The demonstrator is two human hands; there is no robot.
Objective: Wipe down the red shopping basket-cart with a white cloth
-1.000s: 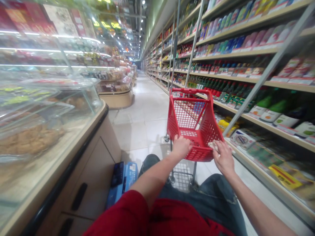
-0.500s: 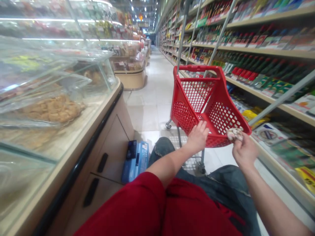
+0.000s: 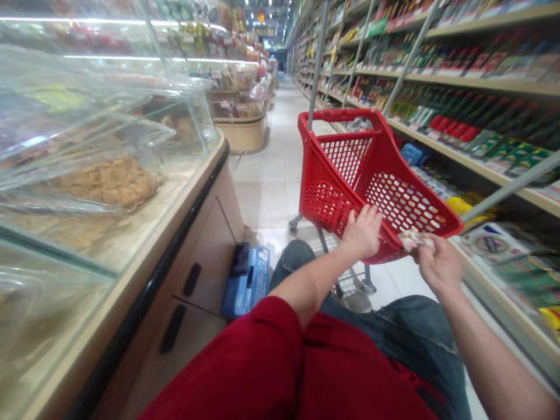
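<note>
A red plastic shopping cart basket (image 3: 326,201) with punched holes stands in front of me on a metal frame. My left hand (image 3: 364,232) rests on its near rim, fingers stretched out and slightly apart. In my right hand (image 3: 440,263) is a crumpled whitish rag with brownish stains (image 3: 413,240), pinched between thumb and fingers. The rag touches the near rim, to the right of my left hand. My palm hides part of the rag.
On the left runs a glass-topped counter (image 3: 210,175) holding bagged brown food (image 3: 116,181). A blue box (image 3: 245,286) lies on the floor against it. Stocked shelves (image 3: 490,81) line the right side. A tiled aisle (image 3: 284,146) stretches ahead between them.
The rag in my right hand has moved left along the near rim, away from the right corner. The cart has turned slightly, and my left hand has spread on the rim.
</note>
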